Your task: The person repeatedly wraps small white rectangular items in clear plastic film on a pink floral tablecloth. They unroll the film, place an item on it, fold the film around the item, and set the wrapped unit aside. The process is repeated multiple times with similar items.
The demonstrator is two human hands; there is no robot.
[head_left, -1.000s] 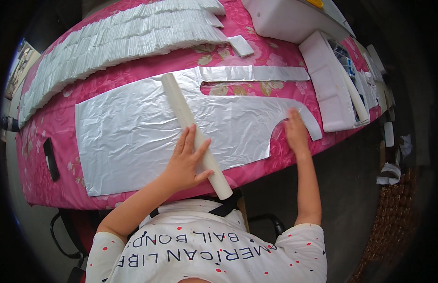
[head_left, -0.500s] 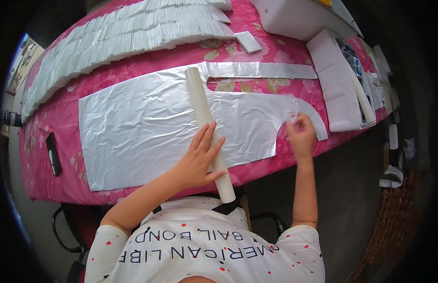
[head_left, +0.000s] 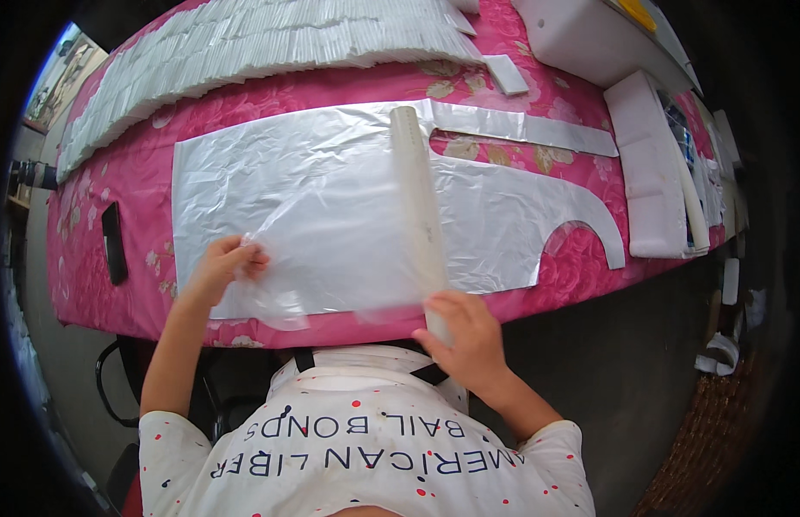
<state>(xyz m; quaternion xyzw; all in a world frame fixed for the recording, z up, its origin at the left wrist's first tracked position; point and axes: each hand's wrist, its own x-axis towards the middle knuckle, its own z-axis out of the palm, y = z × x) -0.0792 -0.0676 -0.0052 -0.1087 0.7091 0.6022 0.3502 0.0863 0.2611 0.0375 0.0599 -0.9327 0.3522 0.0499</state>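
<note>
A silvery-white plastic film piece (head_left: 495, 224) shaped like an apron, with a long strap and a curved cut-out, is spread over the pink flowered cloth. Across its middle lies a pale round tube (head_left: 415, 181), roughly front to back. My left hand (head_left: 228, 265), left of the tube, pinches the edge of a thin translucent film layer (head_left: 340, 228) that stretches between it and the tube. The near end of the tube is in my right hand (head_left: 467, 334), fingers around it. Motion blurs the film's near edge and the tube's lower part.
Rows of folded white packets (head_left: 271, 39) fill the far left, with a single packet (head_left: 507, 74) beside them. A dark phone (head_left: 114, 244) lies at the left. White foam boxes (head_left: 645, 172) stand at the right. The pink tablecloth (head_left: 581, 297) ends just before my body.
My left hand has left the tube and now draws film at the left. My right hand has come from the cut-out to the tube's near end. The view has shifted slightly.
</note>
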